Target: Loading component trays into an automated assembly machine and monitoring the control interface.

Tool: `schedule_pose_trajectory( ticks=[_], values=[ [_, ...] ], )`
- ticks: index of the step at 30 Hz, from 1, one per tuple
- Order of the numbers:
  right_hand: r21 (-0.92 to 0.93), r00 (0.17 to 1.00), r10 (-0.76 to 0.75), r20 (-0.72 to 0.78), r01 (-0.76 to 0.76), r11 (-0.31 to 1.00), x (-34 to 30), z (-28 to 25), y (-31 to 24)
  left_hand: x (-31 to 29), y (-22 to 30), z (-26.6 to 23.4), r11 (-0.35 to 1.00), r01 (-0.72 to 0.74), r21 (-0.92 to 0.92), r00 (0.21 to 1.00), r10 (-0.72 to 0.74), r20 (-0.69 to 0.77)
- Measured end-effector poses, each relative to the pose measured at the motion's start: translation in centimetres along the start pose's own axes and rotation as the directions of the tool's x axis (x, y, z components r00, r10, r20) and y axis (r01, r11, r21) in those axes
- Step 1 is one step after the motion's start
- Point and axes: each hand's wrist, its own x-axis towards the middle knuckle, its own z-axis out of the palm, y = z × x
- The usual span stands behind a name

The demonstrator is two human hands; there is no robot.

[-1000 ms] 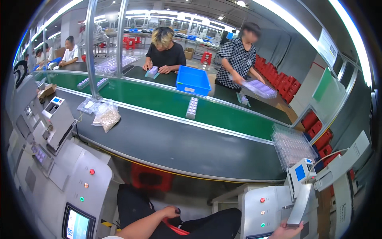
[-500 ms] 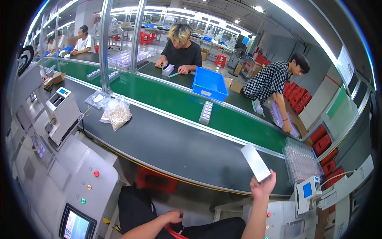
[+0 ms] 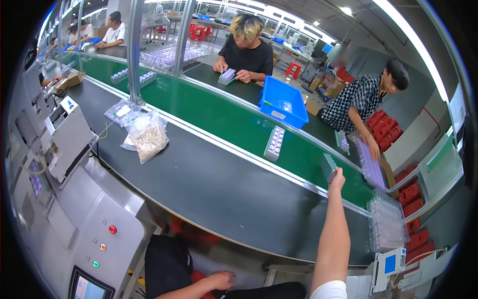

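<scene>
Reaching out over the far side of the bench, my right hand [image 3: 336,182] grips one end of a narrow grey metal block [image 3: 329,167]. The block is tilted above the green conveyor belt [image 3: 224,124], and its upper edge looks notched. To its left on the belt lies a similar grey block filled with small white pieces [image 3: 275,143]. My left hand [image 3: 222,280] rests low over my lap, its fingers loosely stretched with nothing seen in them.
On the dark bench [image 3: 209,179] lies a clear bag of small pale parts [image 3: 147,137]. Clear plastic trays [image 3: 387,222] are stacked at right. Machines [image 3: 107,224] flank me. Across the belt stand a blue bin [image 3: 284,102] and two people at work; a metal post [image 3: 134,55] rises at left.
My right hand has carried the grey block forward from the bench to over the green belt and turned it. My view has shifted slightly. The person at far right has moved a hand over the purple tray.
</scene>
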Motion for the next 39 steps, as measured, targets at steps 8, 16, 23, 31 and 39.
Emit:
schedule_pose_trajectory(
  ticks=[8,16,23,31,39],
  values=[
    [-0.859,0.87,-0.403,0.283,0.417,0.297,-4.4,7.0,0.1,-1.1,0.2,-0.7,0.998,0.054,-0.021,0.998,-0.053,0.018],
    [-0.919,0.932,-0.123,0.342,0.359,0.162,-7.3,7.0,-0.1,-0.6,0.1,-0.4,0.998,0.056,-0.014,0.998,-0.055,0.034],
    [-0.734,0.803,-0.501,0.324,0.547,0.402,-15.4,2.0,1.0,-0.5,-1.7,0.2,1.0,0.017,-0.02,1.0,-0.017,0.026],
    [-0.694,0.835,-0.397,0.38,0.541,0.475,-22.7,-2.3,2.7,-1.8,-2.7,2.4,0.988,-0.036,0.15,0.999,0.042,-0.032],
    [-0.748,0.849,-0.351,0.396,0.52,0.413,-20.1,0.7,-1.3,-2.0,-2.4,3.0,0.993,0.047,0.11,0.995,-0.056,0.08]
  ],
)
